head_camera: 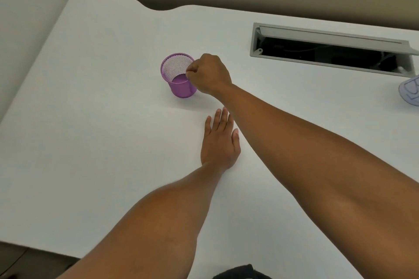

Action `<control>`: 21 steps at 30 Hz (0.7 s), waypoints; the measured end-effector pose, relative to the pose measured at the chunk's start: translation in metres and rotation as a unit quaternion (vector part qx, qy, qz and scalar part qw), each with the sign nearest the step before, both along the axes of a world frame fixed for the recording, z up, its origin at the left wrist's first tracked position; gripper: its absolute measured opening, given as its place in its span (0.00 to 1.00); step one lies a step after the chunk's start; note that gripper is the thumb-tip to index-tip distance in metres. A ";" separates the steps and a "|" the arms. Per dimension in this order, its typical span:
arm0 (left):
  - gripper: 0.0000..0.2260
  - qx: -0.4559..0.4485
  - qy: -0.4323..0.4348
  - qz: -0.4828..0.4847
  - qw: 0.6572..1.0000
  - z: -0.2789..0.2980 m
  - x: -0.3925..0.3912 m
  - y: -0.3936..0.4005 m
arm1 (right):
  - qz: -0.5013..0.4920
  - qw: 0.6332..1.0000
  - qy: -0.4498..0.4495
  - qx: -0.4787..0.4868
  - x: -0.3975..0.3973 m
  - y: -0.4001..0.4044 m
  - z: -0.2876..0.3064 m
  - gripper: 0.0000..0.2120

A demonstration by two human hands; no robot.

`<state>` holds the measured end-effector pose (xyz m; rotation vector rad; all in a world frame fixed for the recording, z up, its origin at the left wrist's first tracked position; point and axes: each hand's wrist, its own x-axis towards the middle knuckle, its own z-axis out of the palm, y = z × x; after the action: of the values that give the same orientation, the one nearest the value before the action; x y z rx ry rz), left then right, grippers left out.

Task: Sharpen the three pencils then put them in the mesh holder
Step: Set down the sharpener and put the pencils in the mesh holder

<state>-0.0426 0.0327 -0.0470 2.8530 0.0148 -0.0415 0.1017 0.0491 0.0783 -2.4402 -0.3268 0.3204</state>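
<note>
I'm watching the right hand [209, 75] pinching the near rim of the purple mesh holder [179, 76], fingers curled tight on the wire edge, while the left hand [220, 142] is lying flat and spread, holding nothing. I'm judging the holder light, stiff and tippy, best steered by that rim. No pencils are showing; the white desk [90, 120] is giving wide room left of the fingertips, and the cable slot [328, 50] is sitting well off right.

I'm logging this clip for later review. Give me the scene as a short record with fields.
surface: white desk
mesh holder: purple, upright, no pencils visible inside
right hand: at the holder's right rim, fingers curled closed
left hand: flat on the desk, palm down, holding nothing
pencils: none in view
sharpener: none in view
cable tray: open slot at far right of the desk
</note>
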 end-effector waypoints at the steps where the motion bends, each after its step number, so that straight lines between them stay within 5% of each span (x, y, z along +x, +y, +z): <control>1: 0.25 0.000 0.001 -0.001 1.000 0.000 0.000 0.000 | 0.000 1.000 -0.003 0.004 -0.001 0.001 -0.002 0.10; 12: 0.25 -0.042 -0.005 0.012 0.999 0.002 0.001 0.001 | -0.094 0.989 -0.063 0.097 -0.003 -0.044 -0.001 0.09; 17: 0.25 -0.046 -0.004 0.009 0.999 0.000 0.002 0.002 | -0.137 0.990 -0.004 0.036 -0.013 -0.092 -0.012 0.08; 21: 0.25 -0.048 -0.011 0.011 0.999 0.000 0.000 0.002 | -0.129 0.982 0.081 -0.109 -0.025 -0.125 -0.026 0.08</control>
<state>-0.0422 0.0346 -0.0467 2.7561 0.0376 -0.0066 0.0771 -0.0760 0.0523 -2.6100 0.1021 0.4562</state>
